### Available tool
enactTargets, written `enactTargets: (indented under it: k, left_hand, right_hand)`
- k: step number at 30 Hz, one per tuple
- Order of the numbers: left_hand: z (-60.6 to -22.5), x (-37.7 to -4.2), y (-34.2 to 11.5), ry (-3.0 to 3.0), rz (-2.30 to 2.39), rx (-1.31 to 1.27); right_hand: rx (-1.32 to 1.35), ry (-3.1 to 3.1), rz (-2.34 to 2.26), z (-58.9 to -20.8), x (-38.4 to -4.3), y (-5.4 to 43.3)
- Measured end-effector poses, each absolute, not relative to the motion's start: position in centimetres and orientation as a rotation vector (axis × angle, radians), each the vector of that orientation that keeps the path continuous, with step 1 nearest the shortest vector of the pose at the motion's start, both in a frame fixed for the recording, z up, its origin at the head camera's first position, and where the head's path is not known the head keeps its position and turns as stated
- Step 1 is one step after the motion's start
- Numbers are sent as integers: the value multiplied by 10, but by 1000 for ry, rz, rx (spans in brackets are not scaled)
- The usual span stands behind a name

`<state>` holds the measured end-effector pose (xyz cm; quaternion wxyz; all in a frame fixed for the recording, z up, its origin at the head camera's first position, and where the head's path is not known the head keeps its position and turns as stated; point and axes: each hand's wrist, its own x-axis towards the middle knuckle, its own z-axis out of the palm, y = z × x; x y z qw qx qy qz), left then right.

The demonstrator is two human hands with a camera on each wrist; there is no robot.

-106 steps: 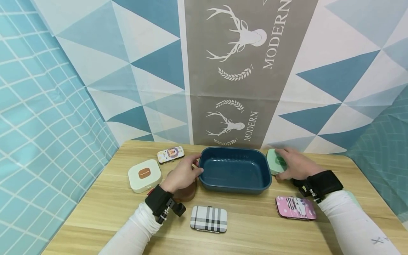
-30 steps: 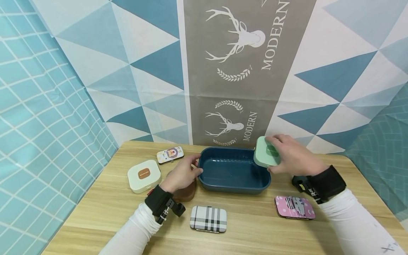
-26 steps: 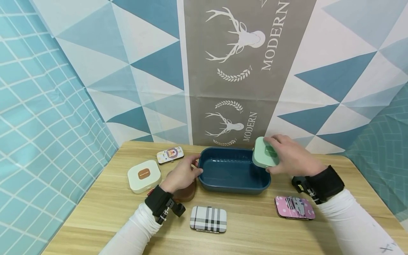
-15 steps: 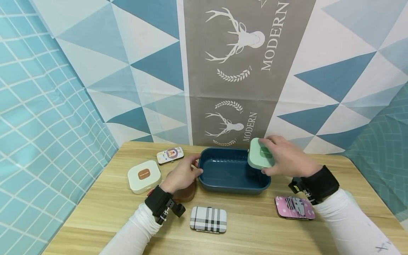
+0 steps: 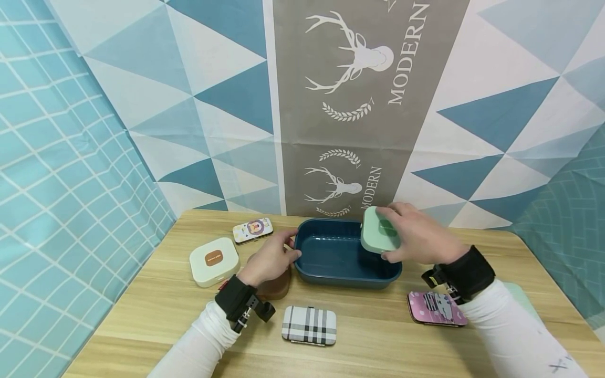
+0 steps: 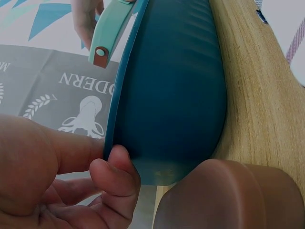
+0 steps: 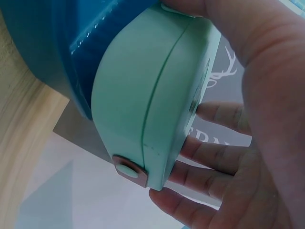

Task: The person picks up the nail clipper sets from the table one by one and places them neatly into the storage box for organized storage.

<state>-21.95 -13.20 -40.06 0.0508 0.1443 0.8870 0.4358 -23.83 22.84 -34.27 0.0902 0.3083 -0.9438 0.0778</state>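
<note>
My left hand (image 5: 273, 257) pinches the left rim of a dark blue plastic basin (image 5: 326, 275) between thumb and fingers, which the left wrist view shows close up. With its thumb and fingers, my right hand (image 5: 420, 233) grips a mint-green rounded case (image 5: 378, 233) by opposite edges. That case is tilted over the right part of the basin; a brown snap tab (image 7: 129, 171) shows on its side in the right wrist view. Under my left hand sits a brown rounded case (image 5: 275, 286), partly hidden by the hand.
Left of the basin lie a cream case (image 5: 215, 262) with a brown label and a small cartoon tin (image 5: 252, 229). In front are a plaid case (image 5: 309, 325) and a pink cartoon case (image 5: 437, 308). Another pale green item (image 5: 520, 296) shows behind my right forearm.
My right hand has lifted the mint-green case from the table right of the basin and carried it leftward over the basin. My left hand has stayed on the rim.
</note>
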Motion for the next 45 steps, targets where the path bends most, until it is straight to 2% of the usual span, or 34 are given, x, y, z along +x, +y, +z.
enactTargets:
  k: [45]
  left_hand:
    - [-401, -219, -132, 2691, 1344, 430]
  right_hand:
    - [1080, -2750, 168, -367, -237, 203]
